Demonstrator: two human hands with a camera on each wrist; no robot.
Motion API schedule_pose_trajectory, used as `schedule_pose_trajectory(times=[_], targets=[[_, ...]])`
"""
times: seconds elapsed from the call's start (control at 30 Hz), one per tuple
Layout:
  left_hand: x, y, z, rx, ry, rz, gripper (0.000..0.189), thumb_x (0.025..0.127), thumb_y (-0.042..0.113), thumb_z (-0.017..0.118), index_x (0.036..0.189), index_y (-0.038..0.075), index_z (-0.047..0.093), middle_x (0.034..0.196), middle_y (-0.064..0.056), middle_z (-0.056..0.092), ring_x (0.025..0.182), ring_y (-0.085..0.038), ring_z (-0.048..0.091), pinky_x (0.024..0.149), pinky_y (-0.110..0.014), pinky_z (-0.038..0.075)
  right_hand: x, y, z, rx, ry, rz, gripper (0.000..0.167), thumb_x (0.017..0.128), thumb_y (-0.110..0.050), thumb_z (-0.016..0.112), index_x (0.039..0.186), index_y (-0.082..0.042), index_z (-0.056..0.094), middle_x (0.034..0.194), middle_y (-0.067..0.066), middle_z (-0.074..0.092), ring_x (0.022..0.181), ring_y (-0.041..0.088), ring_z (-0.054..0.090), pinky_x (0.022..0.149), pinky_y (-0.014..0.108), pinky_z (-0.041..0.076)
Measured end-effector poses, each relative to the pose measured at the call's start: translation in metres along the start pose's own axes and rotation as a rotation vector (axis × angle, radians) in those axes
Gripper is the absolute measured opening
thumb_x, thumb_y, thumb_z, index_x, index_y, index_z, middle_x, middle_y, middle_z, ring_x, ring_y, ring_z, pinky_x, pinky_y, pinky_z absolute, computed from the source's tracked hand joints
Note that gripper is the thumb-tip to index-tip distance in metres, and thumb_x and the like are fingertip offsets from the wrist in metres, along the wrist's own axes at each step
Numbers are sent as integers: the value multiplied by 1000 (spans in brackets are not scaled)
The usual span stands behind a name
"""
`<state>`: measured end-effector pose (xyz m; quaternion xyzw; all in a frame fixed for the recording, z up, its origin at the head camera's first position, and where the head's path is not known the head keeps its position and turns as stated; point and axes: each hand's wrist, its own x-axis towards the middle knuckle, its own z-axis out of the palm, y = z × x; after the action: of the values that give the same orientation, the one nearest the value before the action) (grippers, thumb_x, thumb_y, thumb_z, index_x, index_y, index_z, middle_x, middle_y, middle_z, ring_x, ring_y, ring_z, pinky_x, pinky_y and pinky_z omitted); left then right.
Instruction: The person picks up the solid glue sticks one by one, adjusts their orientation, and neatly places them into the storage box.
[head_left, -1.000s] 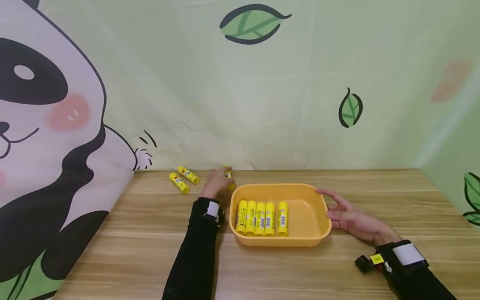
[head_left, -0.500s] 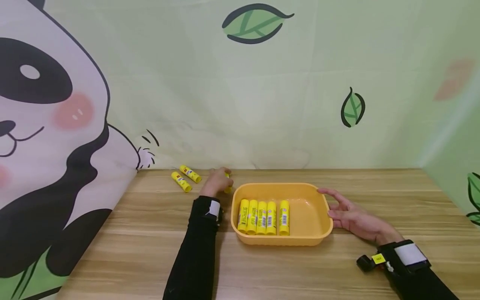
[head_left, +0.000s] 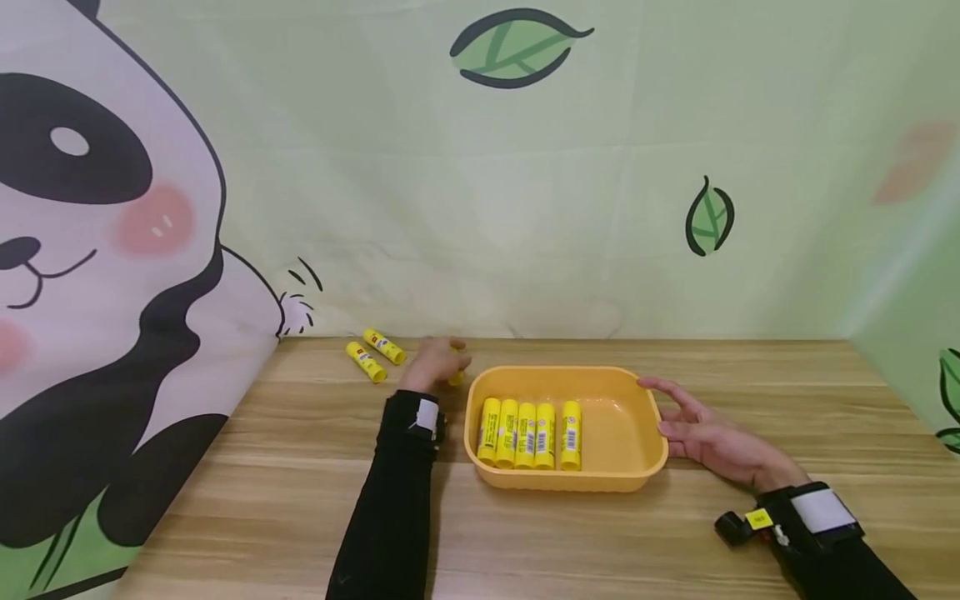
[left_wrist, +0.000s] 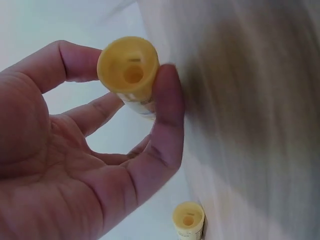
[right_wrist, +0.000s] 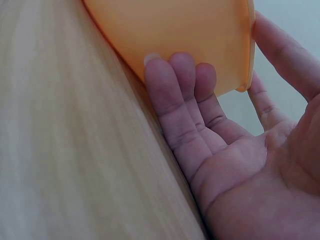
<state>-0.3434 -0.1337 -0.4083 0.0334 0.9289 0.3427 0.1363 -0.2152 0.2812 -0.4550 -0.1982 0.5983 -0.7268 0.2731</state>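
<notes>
My left hand (head_left: 437,364) reaches to the back of the table, left of the orange plastic tray (head_left: 615,417). Its thumb and a finger pinch a yellow glue stick (left_wrist: 119,82), whose hollow round end faces the left wrist camera. In the head view the hand mostly covers that stick. My right hand (head_left: 712,440) is at the tray's right side, its fingertips resting against the outer wall (right_wrist: 190,30) and one digit at the rim. Several yellow glue sticks (head_left: 526,435) stand side by side in the tray's left half, with one (head_left: 572,435) slightly apart.
Two more yellow glue sticks (head_left: 366,362) lie slanted on the wooden table (head_left: 570,542), left of my left hand. A pale green cloth with a panda print (head_left: 172,317) rises right behind the table's back edge.
My left hand's fingers have closed around the glue stick, covering more of it in the head view. My right hand stays on the tray. The head view shifts slightly.
</notes>
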Motion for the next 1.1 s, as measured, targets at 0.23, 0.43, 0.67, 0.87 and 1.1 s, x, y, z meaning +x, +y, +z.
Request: schedule_pose_trajectory(times=[0.23, 0.43, 0.67, 0.87, 1.1], targets=[[0, -2, -7, -171, -41, 4, 47, 107, 23, 55, 151, 7, 53, 136, -18, 59, 105, -28, 57, 90, -38, 52, 1, 1, -1, 0, 0, -4, 60, 109, -1, 43, 159, -32, 31, 146, 13, 54, 125, 27, 63, 104, 42, 53], [-6, 7, -17, -304, -40, 35, 52, 103, 16, 59, 152, 3, 50, 138, -21, 55, 100, -27, 60, 94, -41, 58, 1, 1, -1, -4, -4, -4, 60, 109, -1, 43, 159, -33, 31, 145, 14, 54, 125, 28, 64, 104, 42, 53], [-22, 25, -29, -318, -44, 115, 54, 100, 14, 57, 152, 4, 50, 136, -20, 56, 96, -26, 61, 93, -42, 59, 0, 0, -1, -17, 2, 3, 60, 109, -2, 44, 159, -33, 31, 144, 15, 54, 123, 28, 64, 103, 41, 53], [-36, 39, -38, -332, -131, 204, 52, 100, 16, 59, 151, 8, 53, 146, -18, 53, 100, -31, 63, 96, -46, 58, 1, 0, -1, -21, 12, 4, 59, 109, -2, 44, 158, -33, 32, 144, 15, 55, 123, 27, 65, 103, 41, 54], [-45, 44, -44, -351, -166, 237, 51, 101, 16, 60, 150, 9, 52, 141, -18, 56, 104, -31, 63, 96, -45, 58, 0, 0, -1, -32, 11, 5, 59, 109, -2, 44, 158, -33, 31, 144, 16, 54, 123, 27, 65, 103, 41, 54]])
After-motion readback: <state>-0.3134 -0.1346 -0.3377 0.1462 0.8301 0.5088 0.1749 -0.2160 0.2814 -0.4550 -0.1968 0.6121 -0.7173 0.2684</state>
